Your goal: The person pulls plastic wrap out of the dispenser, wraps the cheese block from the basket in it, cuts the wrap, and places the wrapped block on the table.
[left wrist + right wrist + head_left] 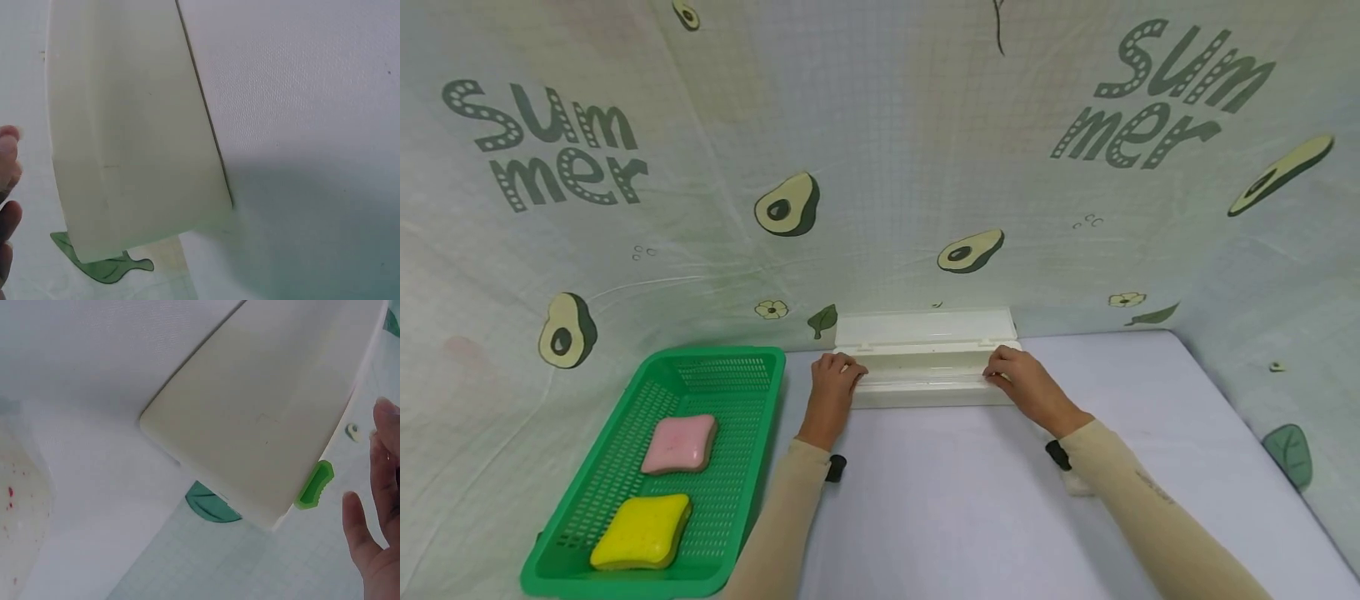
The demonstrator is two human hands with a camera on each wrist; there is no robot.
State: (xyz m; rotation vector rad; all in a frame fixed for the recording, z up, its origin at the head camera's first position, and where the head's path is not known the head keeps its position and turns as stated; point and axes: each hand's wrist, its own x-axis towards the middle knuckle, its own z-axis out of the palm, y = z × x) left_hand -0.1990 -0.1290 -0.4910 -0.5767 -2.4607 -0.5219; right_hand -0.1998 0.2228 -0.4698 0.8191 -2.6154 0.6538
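A long white plastic box (pixel 934 395) stands at the back of the table, its hinged lid (pixel 925 327) raised against the backdrop. Over its left end is my left hand (pixel 832 392), fingertips right at the inner edge. My right hand (pixel 1030 385) is over the other end in much the same way, fingers loosely bent. The right wrist view shows these fingers (pixel 384 462) apart, with nothing seen between them, near a small green plastic piece (pixel 314 485) on the box's edge. In the left wrist view only some fingertips (pixel 7 162) show beside the box wall.
On the left stands a green plastic basket (pixel 765 433) holding a pink soap-like block (pixel 680 444) and a yellow one (pixel 642 532). Partly hidden under my right forearm lies a pale object (pixel 1077 484), red-speckled in the right wrist view. A printed cloth (pixel 880 125) hangs behind the table.
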